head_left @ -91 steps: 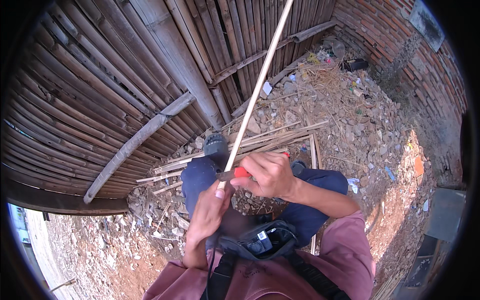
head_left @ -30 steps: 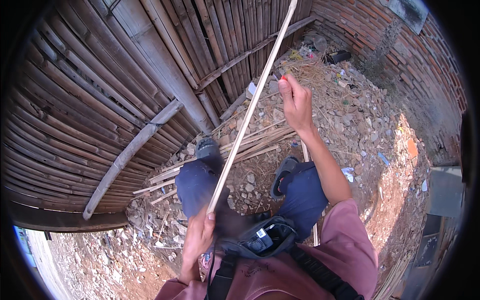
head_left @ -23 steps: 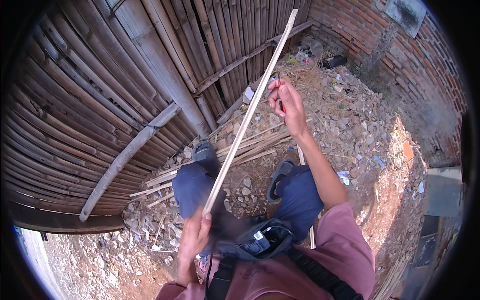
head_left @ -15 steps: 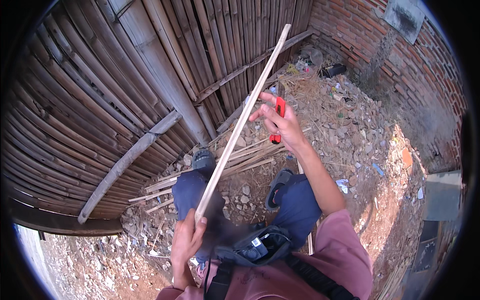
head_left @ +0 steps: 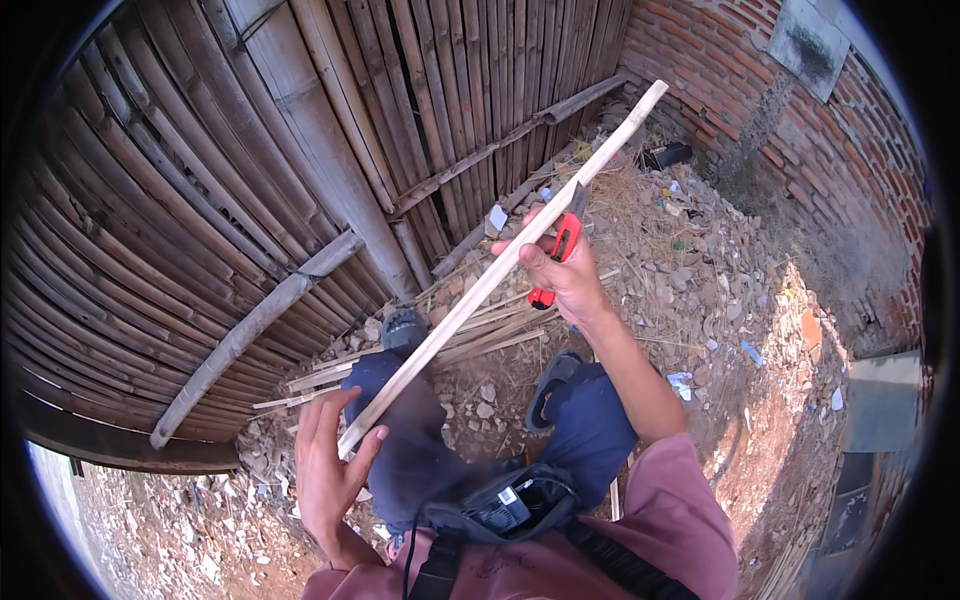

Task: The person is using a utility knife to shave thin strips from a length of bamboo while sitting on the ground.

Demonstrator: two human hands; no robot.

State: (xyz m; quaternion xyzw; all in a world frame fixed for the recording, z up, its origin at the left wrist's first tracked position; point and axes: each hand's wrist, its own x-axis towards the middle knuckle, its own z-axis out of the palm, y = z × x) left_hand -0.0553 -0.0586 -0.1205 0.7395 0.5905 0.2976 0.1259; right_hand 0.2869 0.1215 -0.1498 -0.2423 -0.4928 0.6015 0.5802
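A long pale strip of split wood or bamboo (head_left: 440, 335) slants from low left to upper right in front of me. My right hand (head_left: 570, 280) is closed on a red utility knife (head_left: 566, 238) and also pinches the strip between thumb and fingers. The knife's dark blade (head_left: 579, 198) sticks out near the strip's upper part; whether it touches cannot be told. At the strip's lower end my left hand (head_left: 328, 470) has its fingers and thumb spread on either side. It does not grip the strip firmly.
Several more strips (head_left: 490, 335) lie on the rubble beyond my knees. A bamboo wall (head_left: 330, 170) rises at the left, a brick wall (head_left: 700, 70) at the far right. An unzipped waist bag (head_left: 505, 505) sits at my lap. My sandalled feet stand on stony ground.
The strip's far end has swung right and its near end has moved left and down. My left hand has loosened and shifted left. The knife has come up against the strip's side.
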